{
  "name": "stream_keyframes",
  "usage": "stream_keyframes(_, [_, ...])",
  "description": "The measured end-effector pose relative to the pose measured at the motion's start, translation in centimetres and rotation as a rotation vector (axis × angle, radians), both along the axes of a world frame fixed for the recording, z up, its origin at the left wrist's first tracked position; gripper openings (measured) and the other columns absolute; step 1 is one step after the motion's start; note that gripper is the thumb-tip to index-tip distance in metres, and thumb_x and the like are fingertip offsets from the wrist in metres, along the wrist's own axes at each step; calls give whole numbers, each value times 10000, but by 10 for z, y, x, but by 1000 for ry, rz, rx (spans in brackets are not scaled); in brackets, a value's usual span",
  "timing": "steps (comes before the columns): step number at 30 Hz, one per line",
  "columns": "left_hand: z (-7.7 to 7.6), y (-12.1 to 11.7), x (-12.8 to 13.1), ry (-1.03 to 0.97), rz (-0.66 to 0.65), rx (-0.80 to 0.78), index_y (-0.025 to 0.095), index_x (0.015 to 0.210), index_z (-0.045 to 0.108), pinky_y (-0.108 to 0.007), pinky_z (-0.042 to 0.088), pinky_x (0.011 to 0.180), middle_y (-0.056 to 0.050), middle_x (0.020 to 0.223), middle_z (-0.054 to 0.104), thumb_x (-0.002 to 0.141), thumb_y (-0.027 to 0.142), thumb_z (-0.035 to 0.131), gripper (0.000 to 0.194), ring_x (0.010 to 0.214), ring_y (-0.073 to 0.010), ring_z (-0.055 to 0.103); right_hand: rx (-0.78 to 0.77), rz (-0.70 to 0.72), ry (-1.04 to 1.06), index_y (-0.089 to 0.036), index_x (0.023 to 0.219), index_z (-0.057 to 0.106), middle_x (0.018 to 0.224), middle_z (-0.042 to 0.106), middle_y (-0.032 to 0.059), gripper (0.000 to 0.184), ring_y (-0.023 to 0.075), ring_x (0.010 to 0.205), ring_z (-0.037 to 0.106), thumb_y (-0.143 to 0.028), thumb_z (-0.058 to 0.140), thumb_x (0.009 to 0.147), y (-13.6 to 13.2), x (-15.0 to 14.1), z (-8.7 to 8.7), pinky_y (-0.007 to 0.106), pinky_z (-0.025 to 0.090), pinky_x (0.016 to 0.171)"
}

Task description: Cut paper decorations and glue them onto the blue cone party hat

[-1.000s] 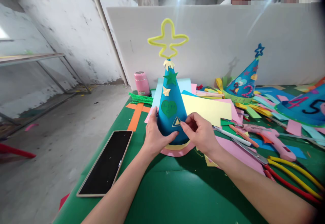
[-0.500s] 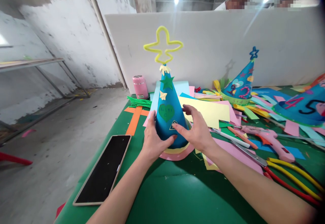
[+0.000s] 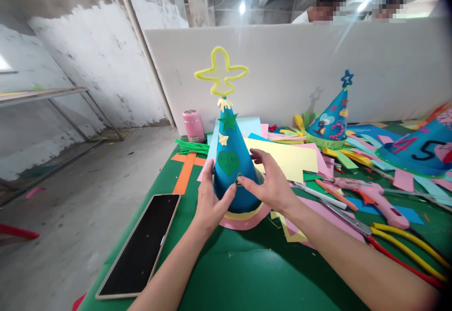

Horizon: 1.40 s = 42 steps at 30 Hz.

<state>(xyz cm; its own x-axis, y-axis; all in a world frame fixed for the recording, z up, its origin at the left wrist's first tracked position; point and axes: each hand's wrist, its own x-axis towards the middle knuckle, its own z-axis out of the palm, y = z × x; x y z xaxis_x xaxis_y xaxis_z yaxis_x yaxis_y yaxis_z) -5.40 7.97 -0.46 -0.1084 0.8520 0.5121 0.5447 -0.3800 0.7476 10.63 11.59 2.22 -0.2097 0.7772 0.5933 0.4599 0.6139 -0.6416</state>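
Note:
A blue cone party hat [image 3: 231,137] stands upright on the table, with a yellow-and-pink brim. At its tip is a yellow pipe-cleaner shape [image 3: 219,50]. A green star [image 3: 229,121], a cream star [image 3: 223,139] and a green heart [image 3: 228,162] with faint writing decorate its front. My left hand [image 3: 211,203] curves round the hat's left side, fingers partly hidden behind it. On the other side, my right hand [image 3: 271,182] holds the hat between thumb and fingers. Both thumbs press at a small diamond-shaped piece [image 3: 239,178] low on the front.
A phone [image 3: 141,245] lies at the table's left edge. To the right are scissors [image 3: 356,221], a pink glue gun [image 3: 383,198], paper sheets [image 3: 289,158] and two more blue hats [image 3: 330,118]. Behind stand a pink flask [image 3: 193,126] and a white partition [image 3: 282,75].
My left thumb has moved up to the small diamond-shaped piece, beside the right thumb. The hat stays between my hands, and the whole view has shifted slightly.

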Motion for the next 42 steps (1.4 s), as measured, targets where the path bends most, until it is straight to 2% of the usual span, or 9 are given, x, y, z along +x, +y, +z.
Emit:
stream_keyframes(6, [1,-1,0,4,20,-13,122,1320,216,-455,287,986,-178,1321,353,755,367,543,697,1224,-290,319,-9,11,11,-215,1172,406,1099,541,105,546,270,997,508,-395,602,696,-1,-1,3,452,422,833])
stream_keyframes(10, [2,-1,0,4,8,-4,142,1302,251,-463,288,984,-162,1312,379,745,354,560,672,1224,-292,320,-35,4,36,-207,1162,414,1081,547,109,497,266,984,516,-412,562,734,-2,-1,4,453,427,822])
stream_keyframes(13, [2,-1,0,7,10,4,162,1300,254,-457,296,980,-149,1310,382,744,342,566,662,1219,-283,332,-34,51,47,-216,1168,407,1103,530,102,460,249,1010,501,-409,530,769,-1,2,2,437,419,847])
stream_keyframes(19, [2,-2,1,-10,13,-1,138,1308,228,-454,315,968,-167,1290,395,736,341,573,699,1198,-287,362,-9,116,-9,-244,1233,359,1199,470,96,624,257,1098,435,-362,637,687,1,9,-7,454,378,908])
stream_keyframes(28, [1,-2,-1,-41,-25,-21,155,1303,251,-453,299,983,-151,1307,381,752,329,562,656,1225,-277,321,-90,208,2,-255,1251,353,1253,444,81,609,234,1151,400,-326,628,713,3,17,-7,442,346,951])
stream_keyframes(35, [-1,-4,-3,-43,-49,3,171,1320,236,-436,283,995,-131,1328,363,762,320,544,654,1235,-275,308,-165,275,16,-301,1268,341,1305,406,62,588,244,1154,400,-339,598,741,5,24,-7,444,384,895])
stream_keyframes(37, [-1,-7,-4,-58,-19,15,184,1317,256,-418,297,990,-114,1336,358,783,322,510,607,1224,-260,331,-198,239,110,-302,1264,343,1298,420,64,564,234,1117,438,-342,580,754,7,29,-8,417,419,849])
stream_keyframes(39, [-1,-9,-6,-92,67,27,199,1290,312,-408,325,969,-95,1307,397,821,315,437,499,1194,-244,376,-199,128,256,-274,1211,393,1213,495,74,452,216,1037,496,-346,532,786,7,36,-10,379,453,782])
stream_keyframes(42, [-4,-8,-12,-133,233,70,191,1220,398,-411,349,933,-99,1195,476,851,294,348,386,1114,-238,445,-150,-31,370,-205,924,530,912,593,56,189,189,836,556,-344,431,843,-2,47,-13,340,458,693])
